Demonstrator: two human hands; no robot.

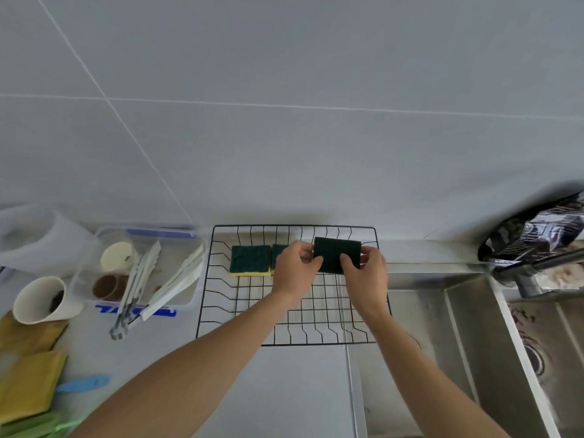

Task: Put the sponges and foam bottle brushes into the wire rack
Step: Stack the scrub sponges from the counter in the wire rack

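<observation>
A black wire rack lies on the counter by the wall. In its far part lies a green-topped yellow sponge, and a second one beside it is partly hidden by my left hand. Both hands hold a third dark green sponge tilted above the rack's far right part. My left hand pinches its left edge and my right hand grips its right side. No foam bottle brushes are visible.
A clear plastic box with tongs and small cups stands left of the rack. A paper cup, yellow and green cloths and a blue tool lie at the far left. A steel sink and tap are to the right.
</observation>
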